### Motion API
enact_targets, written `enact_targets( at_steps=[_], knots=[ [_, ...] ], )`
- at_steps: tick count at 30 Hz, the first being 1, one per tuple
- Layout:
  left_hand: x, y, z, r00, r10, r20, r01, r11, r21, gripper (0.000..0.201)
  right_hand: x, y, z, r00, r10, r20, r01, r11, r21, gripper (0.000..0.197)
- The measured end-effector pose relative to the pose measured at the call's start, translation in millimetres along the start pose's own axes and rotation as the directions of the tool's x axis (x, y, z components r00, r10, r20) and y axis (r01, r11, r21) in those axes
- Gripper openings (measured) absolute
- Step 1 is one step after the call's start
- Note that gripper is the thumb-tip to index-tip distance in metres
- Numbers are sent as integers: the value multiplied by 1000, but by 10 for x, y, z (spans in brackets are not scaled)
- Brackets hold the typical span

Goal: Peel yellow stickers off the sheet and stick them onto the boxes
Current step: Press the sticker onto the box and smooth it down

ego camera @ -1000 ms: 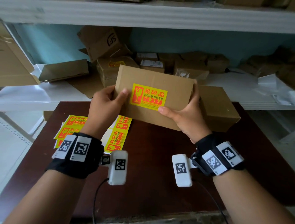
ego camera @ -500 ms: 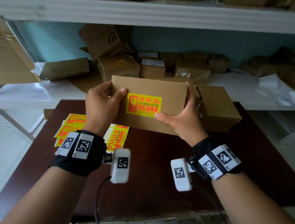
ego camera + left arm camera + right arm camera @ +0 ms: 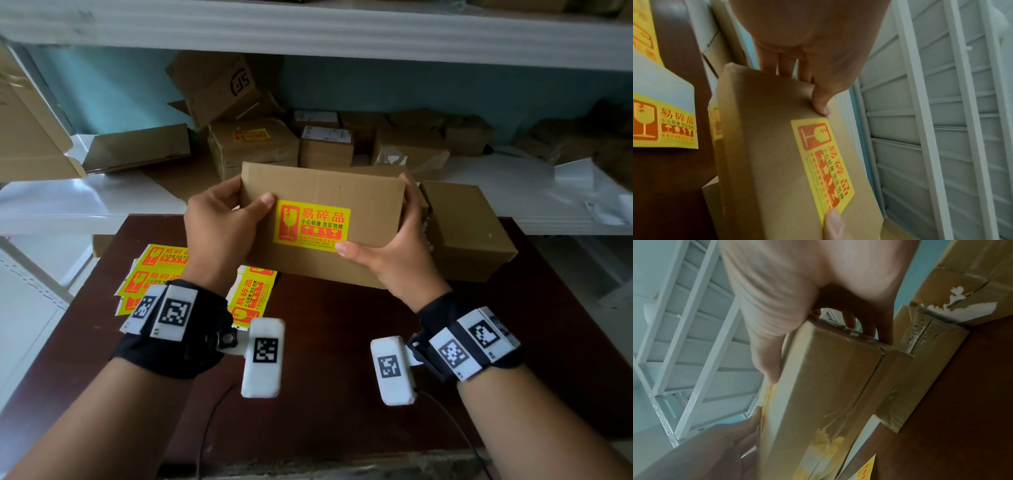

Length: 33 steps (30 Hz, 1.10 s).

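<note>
I hold a flat cardboard box [image 3: 370, 202] up above the dark brown table [image 3: 325, 342], its broad face tilted toward me. A yellow sticker [image 3: 312, 226] with red print sits on that face. My left hand [image 3: 222, 226] grips the box's left end, thumb on the front beside the sticker [image 3: 822, 155]. My right hand [image 3: 387, 253] grips the right end, thumb tip on the sticker's lower right corner, fingers behind the box [image 3: 830, 379]. Sticker sheets [image 3: 161, 267] lie on the table under my left wrist.
A second brown box [image 3: 469, 229] rests on the table just right of the held one. The white shelf [image 3: 85, 202] behind carries several cardboard boxes, one with a yellow sticker [image 3: 251, 134]. Another white shelf board [image 3: 308, 31] runs overhead.
Both hands have carried the box away from me toward the shelf and turned it more level. The grip on both ends is unchanged.
</note>
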State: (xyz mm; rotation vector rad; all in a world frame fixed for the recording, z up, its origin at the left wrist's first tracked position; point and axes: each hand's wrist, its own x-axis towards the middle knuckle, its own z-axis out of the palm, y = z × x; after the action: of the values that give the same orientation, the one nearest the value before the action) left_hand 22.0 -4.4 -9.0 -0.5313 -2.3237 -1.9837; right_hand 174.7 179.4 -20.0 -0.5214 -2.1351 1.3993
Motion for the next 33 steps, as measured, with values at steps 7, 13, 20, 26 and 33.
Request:
enact_targets(
  at_steps=[7,13,20,26,33],
  knots=[
    [-52,42,73,999,33,32,-40,975,219,65,9,-13,1,999,33,-7,-33,999,5,126],
    [65,33,-75,995,1,96,-5,999,44,22,95,22,-128,992,125,25,-127,969,210,123],
    [76,154,-285,824,-151,546,221,973,-64,52,197,51,-160,958,285,9,-254,839,481,116],
    [132,112,-298,859,-185,478,373,866,-334,64,129,50,-27,914,338,224,-402,689,602,65],
    [192,-201,-185,858,-243,453,409,857,-314,88,70,37,252,852,428,300,-516,599,612,57]
  ],
)
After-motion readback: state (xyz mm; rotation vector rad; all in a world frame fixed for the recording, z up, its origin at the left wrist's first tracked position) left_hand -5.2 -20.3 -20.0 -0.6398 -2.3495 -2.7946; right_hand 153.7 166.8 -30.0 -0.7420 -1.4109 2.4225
